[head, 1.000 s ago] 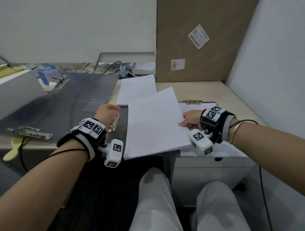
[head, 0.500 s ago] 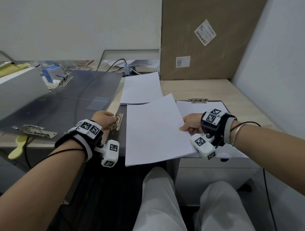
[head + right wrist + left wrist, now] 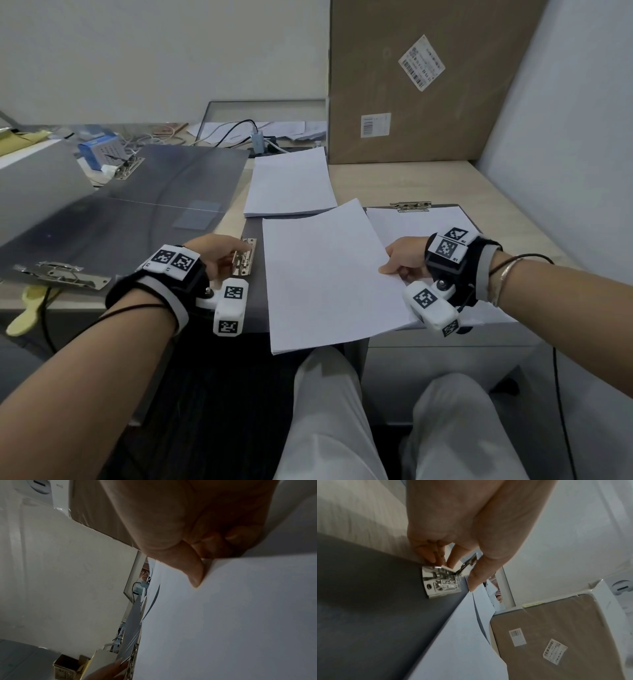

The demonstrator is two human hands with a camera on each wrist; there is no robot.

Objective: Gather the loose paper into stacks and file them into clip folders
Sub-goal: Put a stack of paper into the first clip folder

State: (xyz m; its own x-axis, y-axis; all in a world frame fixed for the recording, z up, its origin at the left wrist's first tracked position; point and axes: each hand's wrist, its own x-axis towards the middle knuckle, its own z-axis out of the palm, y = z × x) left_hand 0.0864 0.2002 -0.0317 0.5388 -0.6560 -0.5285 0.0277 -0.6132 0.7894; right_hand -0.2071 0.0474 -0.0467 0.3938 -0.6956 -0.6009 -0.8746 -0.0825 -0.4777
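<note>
Clip lever up, stack not yet under it
Left hand [image 3: 219, 255] pinches the clip [image 3: 244, 257]; right hand [image 3: 406, 262] grips the paper stack [image 3: 329, 274], which could fan out if the clip snaps early

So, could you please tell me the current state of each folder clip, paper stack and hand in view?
Silver metal clip on dark grey folder: lever lifted by left hand.
White paper stack: pinched at its edge by right hand, not under the clip.
Second white stack: lying loose.
Right clipboard clip: closed on paper.
</note>
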